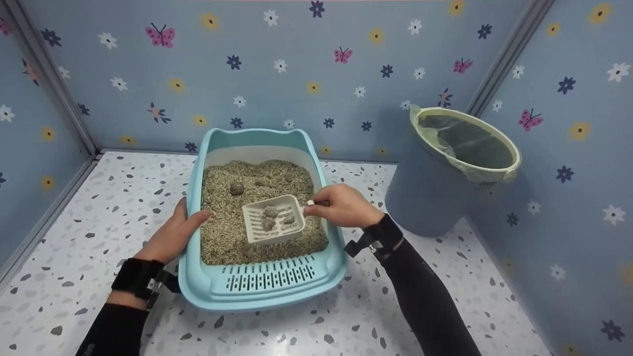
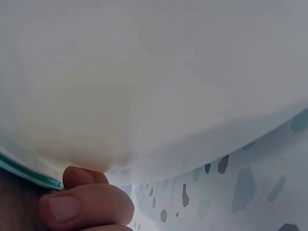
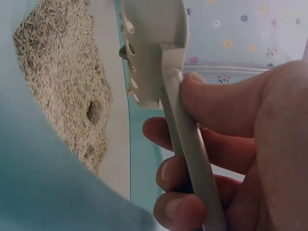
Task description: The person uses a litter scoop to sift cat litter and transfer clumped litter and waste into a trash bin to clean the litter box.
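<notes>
Head view shows the left hand (image 1: pixel 173 232) nearest, gripping the left rim of the blue litter tray (image 1: pixel 198 282), thumb over the edge and fingers (image 2: pixel 82 204) curled under it. Just beyond, the right hand (image 1: pixel 341 205) grasps the handle of the white slotted scoop (image 1: pixel 273 219), thumb and fingers (image 3: pixel 178 207) closed around it. The scoop sits over the litter (image 1: pixel 222 237) inside the tray, carrying several grey clumps (image 1: pixel 270 212). Another clump (image 1: pixel 236 188) lies farther back. Beyond, right of the tray, stands a lined bin (image 1: pixel 425 188) on the speckled floor (image 1: pixel 99 212).
</notes>
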Action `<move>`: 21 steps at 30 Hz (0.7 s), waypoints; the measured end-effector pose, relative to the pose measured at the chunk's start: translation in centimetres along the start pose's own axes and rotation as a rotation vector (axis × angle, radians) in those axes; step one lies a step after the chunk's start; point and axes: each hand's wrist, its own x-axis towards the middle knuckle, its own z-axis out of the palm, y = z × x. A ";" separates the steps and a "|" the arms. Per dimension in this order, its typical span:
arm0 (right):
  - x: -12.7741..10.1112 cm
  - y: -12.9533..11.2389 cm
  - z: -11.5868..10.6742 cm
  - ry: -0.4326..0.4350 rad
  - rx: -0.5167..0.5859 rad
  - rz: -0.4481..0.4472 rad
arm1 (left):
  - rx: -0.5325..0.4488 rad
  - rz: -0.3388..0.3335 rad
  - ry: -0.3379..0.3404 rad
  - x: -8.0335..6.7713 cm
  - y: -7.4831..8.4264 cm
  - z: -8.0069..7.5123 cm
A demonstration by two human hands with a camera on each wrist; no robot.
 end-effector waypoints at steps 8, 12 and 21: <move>-2.4 2.4 -2.4 0.076 0.030 0.098 | 0.004 -0.018 0.004 -0.4 0.2 -0.2; -2.3 2.0 -2.6 0.066 0.048 0.075 | 0.012 -0.012 0.001 -0.2 0.1 -0.3; -2.3 1.9 -2.9 0.079 0.021 0.057 | 0.009 -0.016 -0.004 0.0 -0.1 0.0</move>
